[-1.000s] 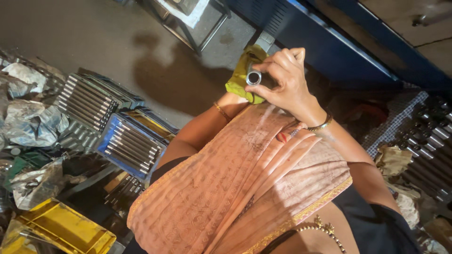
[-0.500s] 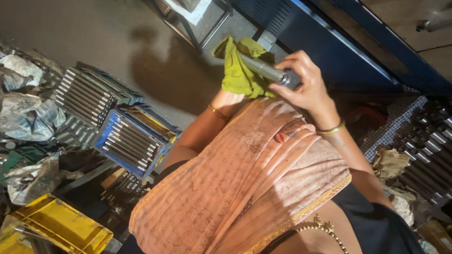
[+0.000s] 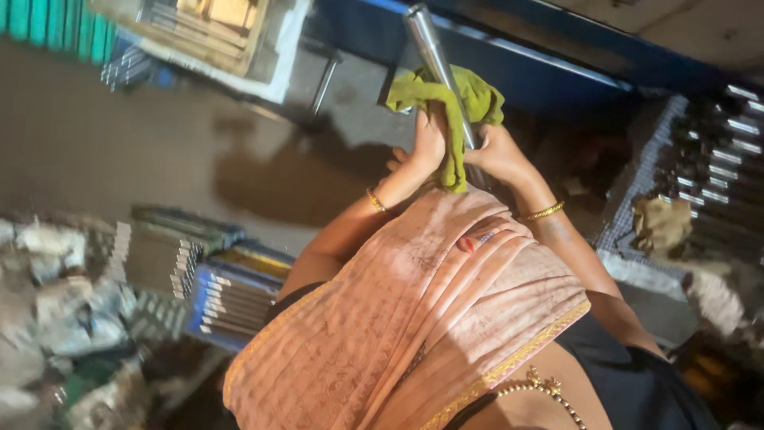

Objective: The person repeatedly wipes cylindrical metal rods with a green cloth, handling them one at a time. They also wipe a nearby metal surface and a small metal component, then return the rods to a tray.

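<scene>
I hold a long shiny metal rod [image 3: 427,41] out in front of me, tilted up and away. A green-yellow cloth [image 3: 477,99] is wrapped round its lower part. My left hand [image 3: 427,143] grips the cloth against the rod from the left. My right hand [image 3: 497,153] holds the rod's near end, just below the cloth. Both wrists wear thin gold bangles. A peach-coloured draped fabric [image 3: 414,318] covers my chest and fills the lower middle of the view.
Trays of stacked metal rods [image 3: 231,299] lie on the floor at the left, beside crumpled grey wrapping [image 3: 48,318]. More rods rest on a rack [image 3: 716,167] at the right with a brown rag [image 3: 660,223]. A blue frame [image 3: 525,64] runs behind; a wooden pallet [image 3: 207,28] sits top left.
The rod has swung from end-on near my face to pointing up and away. The cloth now wraps the rod, and my left hand has come up to grip it.
</scene>
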Action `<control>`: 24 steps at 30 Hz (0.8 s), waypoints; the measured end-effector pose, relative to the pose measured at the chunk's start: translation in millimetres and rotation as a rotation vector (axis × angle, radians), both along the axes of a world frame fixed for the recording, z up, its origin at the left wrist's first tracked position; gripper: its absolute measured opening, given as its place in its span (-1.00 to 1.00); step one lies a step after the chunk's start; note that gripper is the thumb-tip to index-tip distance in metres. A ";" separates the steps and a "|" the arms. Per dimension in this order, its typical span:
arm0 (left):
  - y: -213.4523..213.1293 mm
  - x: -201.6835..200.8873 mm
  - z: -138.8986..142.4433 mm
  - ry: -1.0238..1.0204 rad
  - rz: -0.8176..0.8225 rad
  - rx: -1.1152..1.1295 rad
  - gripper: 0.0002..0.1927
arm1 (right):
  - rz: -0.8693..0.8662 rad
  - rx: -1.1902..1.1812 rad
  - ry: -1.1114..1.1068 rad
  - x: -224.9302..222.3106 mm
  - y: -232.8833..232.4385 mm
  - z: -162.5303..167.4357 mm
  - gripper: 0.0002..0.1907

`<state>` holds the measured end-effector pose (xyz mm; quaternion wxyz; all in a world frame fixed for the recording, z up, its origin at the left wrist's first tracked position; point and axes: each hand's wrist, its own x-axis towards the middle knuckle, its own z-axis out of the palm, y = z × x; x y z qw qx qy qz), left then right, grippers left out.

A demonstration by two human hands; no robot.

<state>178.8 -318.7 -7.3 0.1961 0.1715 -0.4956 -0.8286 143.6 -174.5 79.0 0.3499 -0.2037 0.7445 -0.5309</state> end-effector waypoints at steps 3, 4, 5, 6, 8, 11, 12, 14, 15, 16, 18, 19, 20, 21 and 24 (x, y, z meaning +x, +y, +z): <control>20.9 -13.8 -2.6 0.060 -0.151 0.029 -0.69 | -0.161 -0.083 0.019 11.9 24.8 0.4 -0.47; 25.5 -16.8 -0.6 0.075 -0.199 0.032 -0.69 | -0.218 -0.093 0.007 15.9 34.1 3.9 -0.47; 31.0 -19.6 3.0 0.092 -0.250 0.037 -0.69 | -0.276 -0.104 -0.004 19.4 44.0 9.0 -0.46; 37.2 -21.1 7.9 0.063 -0.295 0.062 -0.67 | -0.285 -0.028 0.048 22.2 54.9 15.3 -0.51; 51.1 -27.0 20.3 0.005 -0.387 0.107 -0.62 | -0.301 0.132 0.144 27.6 79.6 28.7 -0.59; 77.4 -41.0 42.3 -0.152 -0.325 0.288 -0.76 | -0.358 0.514 0.049 39.5 120.0 43.1 -0.54; 87.3 -46.1 48.5 -0.209 -0.339 0.368 -0.76 | -0.392 0.433 0.163 44.9 134.3 43.4 -0.53; 102.9 -56.3 58.8 -0.334 -0.361 0.519 -0.76 | -0.451 0.289 0.403 51.8 159.6 36.5 -0.51; 113.5 -56.3 61.4 -0.313 -0.393 0.519 -0.74 | -0.519 0.276 0.510 56.8 173.0 28.8 -0.57; 123.0 -57.3 63.4 -0.304 -0.426 0.498 -0.75 | -0.578 0.265 0.621 60.1 186.9 19.7 -0.63; 144.1 -57.4 66.4 -0.244 -0.582 0.343 -0.75 | -0.740 0.266 0.435 66.3 215.6 -0.9 -0.69; 154.8 -58.2 64.9 -0.178 -0.693 0.217 -0.76 | -0.838 0.255 0.136 64.8 228.4 -16.0 -0.67; 166.7 -59.7 67.3 -0.085 -0.798 0.080 -0.76 | -0.917 0.223 -0.160 63.5 240.6 -26.8 -0.62; 178.4 -59.3 69.8 0.028 -0.916 -0.057 -0.77 | -0.961 0.128 -0.322 67.7 249.4 -37.1 -0.64; 217.4 -58.7 81.9 0.473 -1.206 -0.415 -0.78 | -0.992 -0.492 -0.746 74.9 265.6 -61.2 -0.66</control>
